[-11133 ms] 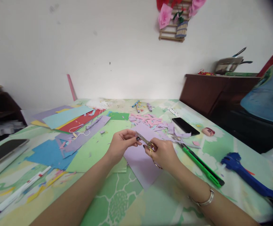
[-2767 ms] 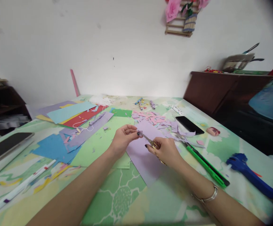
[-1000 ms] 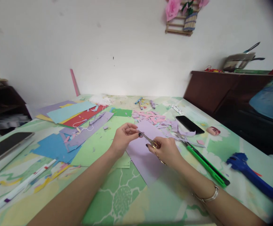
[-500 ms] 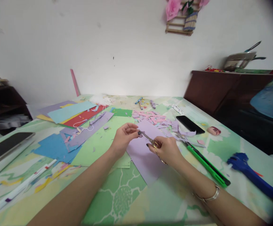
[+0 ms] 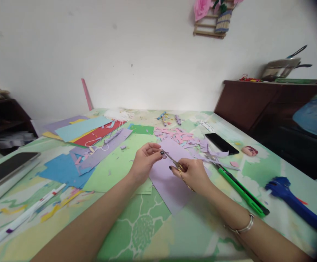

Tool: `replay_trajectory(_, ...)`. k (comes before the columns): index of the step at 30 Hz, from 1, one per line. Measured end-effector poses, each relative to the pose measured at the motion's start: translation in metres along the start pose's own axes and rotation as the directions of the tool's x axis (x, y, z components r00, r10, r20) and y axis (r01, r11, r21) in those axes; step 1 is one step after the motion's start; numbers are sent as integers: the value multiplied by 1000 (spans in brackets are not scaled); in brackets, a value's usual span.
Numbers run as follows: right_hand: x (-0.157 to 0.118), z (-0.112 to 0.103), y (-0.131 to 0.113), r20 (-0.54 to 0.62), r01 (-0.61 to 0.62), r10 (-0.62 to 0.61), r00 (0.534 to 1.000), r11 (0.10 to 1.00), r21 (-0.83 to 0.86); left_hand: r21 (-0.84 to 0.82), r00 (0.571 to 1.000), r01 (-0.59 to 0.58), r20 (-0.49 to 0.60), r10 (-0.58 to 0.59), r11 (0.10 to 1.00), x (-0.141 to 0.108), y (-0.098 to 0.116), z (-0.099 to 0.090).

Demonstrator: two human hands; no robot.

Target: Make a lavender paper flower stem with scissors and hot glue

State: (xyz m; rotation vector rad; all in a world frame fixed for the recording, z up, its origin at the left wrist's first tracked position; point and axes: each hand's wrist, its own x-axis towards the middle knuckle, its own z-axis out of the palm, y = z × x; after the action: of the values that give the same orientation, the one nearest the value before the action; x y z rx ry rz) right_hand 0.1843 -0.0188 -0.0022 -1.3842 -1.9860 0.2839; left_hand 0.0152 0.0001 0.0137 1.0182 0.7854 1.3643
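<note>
Fingers (image 5: 184, 162) of my right hand (image 5: 194, 175) grip the scissors (image 5: 179, 167) by their gold handles above the lilac sheet (image 5: 172, 189), whose nearest corner points to the near edge of the table (image 5: 196, 236). Farther in, well apart from the table's side edges, my left hand (image 5: 141, 164) pinches a small lilac piece of paper (image 5: 164, 154) at the blade tips; a clean cut, I judge, wants short snips, the piece turned into the blades and the pinch held clear of them. Beyond, toward the table's far edge, lie pink and lilac clippings (image 5: 176, 136).
</note>
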Motion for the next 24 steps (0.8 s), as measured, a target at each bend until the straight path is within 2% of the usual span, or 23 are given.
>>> replay_trajectory(13,3,-8,2,41,20,-17,999,997,-69,174,997,-74,38,68,982,7,0,-10)
replay_trajectory(24,5,-12,5,88,33,-24,996,994,-104,203,995,-69,90,51,977,10,-1,-14)
